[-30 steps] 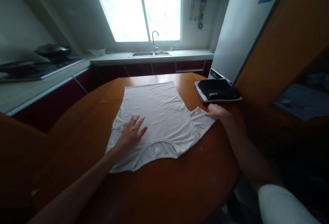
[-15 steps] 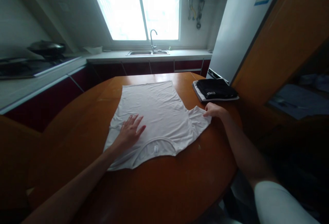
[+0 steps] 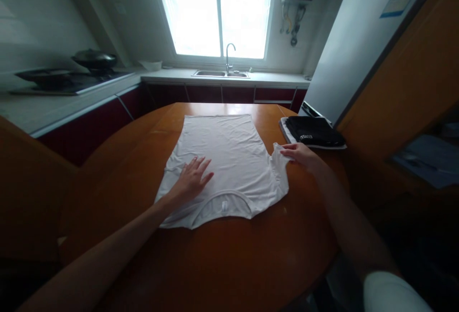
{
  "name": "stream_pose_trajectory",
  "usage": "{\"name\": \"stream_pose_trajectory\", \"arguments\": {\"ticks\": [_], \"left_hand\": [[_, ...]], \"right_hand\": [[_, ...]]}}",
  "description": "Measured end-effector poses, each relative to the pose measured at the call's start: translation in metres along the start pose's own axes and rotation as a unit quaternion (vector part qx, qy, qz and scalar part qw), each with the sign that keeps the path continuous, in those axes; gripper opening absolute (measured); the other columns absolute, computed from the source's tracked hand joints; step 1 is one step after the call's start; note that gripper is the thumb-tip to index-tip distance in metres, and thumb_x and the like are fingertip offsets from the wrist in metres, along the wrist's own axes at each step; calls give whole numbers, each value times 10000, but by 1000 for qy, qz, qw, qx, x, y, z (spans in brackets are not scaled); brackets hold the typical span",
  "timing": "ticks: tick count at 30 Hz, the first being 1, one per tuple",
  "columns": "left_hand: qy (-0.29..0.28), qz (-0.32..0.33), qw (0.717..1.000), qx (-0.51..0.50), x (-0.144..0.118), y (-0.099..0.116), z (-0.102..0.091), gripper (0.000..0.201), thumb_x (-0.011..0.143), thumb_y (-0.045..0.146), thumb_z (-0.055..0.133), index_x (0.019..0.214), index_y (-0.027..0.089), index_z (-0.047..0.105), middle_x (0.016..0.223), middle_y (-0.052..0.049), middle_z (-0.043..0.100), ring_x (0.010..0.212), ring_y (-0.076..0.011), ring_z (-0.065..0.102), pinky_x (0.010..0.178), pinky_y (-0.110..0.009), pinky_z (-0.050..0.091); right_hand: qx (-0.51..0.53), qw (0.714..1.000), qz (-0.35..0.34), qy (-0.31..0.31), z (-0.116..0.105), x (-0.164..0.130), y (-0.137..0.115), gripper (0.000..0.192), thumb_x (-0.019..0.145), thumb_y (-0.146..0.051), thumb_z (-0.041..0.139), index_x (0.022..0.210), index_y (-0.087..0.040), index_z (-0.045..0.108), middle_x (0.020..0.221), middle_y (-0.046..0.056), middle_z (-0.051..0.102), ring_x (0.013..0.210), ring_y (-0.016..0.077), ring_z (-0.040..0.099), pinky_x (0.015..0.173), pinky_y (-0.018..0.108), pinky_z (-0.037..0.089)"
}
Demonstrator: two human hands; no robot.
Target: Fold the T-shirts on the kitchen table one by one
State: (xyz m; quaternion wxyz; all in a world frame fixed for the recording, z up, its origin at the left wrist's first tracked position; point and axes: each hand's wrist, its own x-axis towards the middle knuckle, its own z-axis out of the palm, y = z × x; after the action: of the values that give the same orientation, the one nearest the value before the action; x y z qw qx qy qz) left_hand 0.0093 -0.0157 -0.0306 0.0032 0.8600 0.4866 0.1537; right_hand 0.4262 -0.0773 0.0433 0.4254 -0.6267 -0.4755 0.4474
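Note:
A white T-shirt [image 3: 229, 154] lies spread on the wooden table [image 3: 229, 264], its neckline toward me and its hem toward the window. My left hand [image 3: 193, 177] rests flat on the shirt's left part, fingers spread. At the right, my right hand [image 3: 299, 154] pinches the edge of the sleeve between thumb and fingers, and the sleeve is raised and bunched there. The shirt's other sleeve is not visible on the left side.
A stack of folded clothes [image 3: 313, 132], black on top, sits at the table's far right. Beyond the table are a counter with a sink [image 3: 220, 73], a stove with a covered wok [image 3: 93, 59], and a fridge [image 3: 344, 44].
My right hand has lifted the sleeve edge and drawn it inward, so the sleeve is now folded and bunched. My left hand stays flat on the shirt. The view has shifted left.

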Motion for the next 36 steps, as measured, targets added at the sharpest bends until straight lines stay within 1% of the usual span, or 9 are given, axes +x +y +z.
{"name": "stream_pose_trajectory", "arguments": {"ticks": [4,9,12,16,22,26,29,32,36], "left_hand": [[8,7,1000,-8,-1,-1,2,539,1014,468,424,1481,212,505,1567,-136,455,1496,-352,323,1192,-592,272],[6,7,1000,-6,1,-3,3,530,1011,458,445,1468,200,517,1557,-149,465,1489,-357,338,1188,-590,286],[10,16,1000,-14,2,-3,2,530,1010,447,438,1462,183,518,1552,-154,469,1487,-353,341,1184,-591,299],[14,59,997,-44,2,2,-4,526,1014,427,412,1453,159,522,1538,-147,487,1469,-324,374,1192,-550,323],[32,130,984,-114,2,15,-21,430,1020,366,402,1338,188,631,1373,-123,629,1286,-262,570,1111,-460,457],[4,216,967,-133,2,32,-41,311,1025,297,455,1143,225,733,1143,-86,719,1032,-204,673,952,-350,535],[-23,272,958,-91,7,56,-52,255,1018,253,504,1100,238,744,1079,-64,724,962,-180,671,880,-303,529],[-38,311,949,-32,17,82,-48,197,990,221,567,1083,240,739,1034,-44,718,918,-173,656,841,-290,517],[-25,335,941,42,35,106,-29,155,940,164,618,1045,216,720,1011,-55,692,912,-198,631,796,-314,501]], "right_hand": [[81,996,-29,-7,31,-2,0,458,679,-399,848,1059,-153,778,857,73,767,587,103,613,492,180,456],[44,994,-47,-90,62,0,4,449,803,-493,767,1080,-141,736,814,102,773,600,146,673,489,205,464],[-8,995,-95,16,57,8,8,324,895,-410,644,1043,-132,718,810,110,771,616,164,684,532,236,490],[-112,967,-168,157,41,23,19,225,875,-253,572,968,-125,733,844,110,771,764,203,710,746,303,550],[-238,929,-246,138,48,37,38,195,887,-243,580,945,-186,757,1017,95,768,934,212,697,859,300,517],[-270,921,-246,134,55,49,39,195,900,-271,591,932,-188,764,991,94,766,886,204,687,841,291,500],[-250,936,-228,94,59,64,38,226,894,-323,601,860,-170,764,874,84,765,788,204,677,752,284,485],[-217,951,-213,50,65,79,40,296,902,-368,575,792,-156,749,766,72,748,715,196,674,663,264,463],[-195,957,-210,46,72,89,48,453,954,-479,480,765,-151,728,731,81,736,664,186,663,624,263,455]]}}
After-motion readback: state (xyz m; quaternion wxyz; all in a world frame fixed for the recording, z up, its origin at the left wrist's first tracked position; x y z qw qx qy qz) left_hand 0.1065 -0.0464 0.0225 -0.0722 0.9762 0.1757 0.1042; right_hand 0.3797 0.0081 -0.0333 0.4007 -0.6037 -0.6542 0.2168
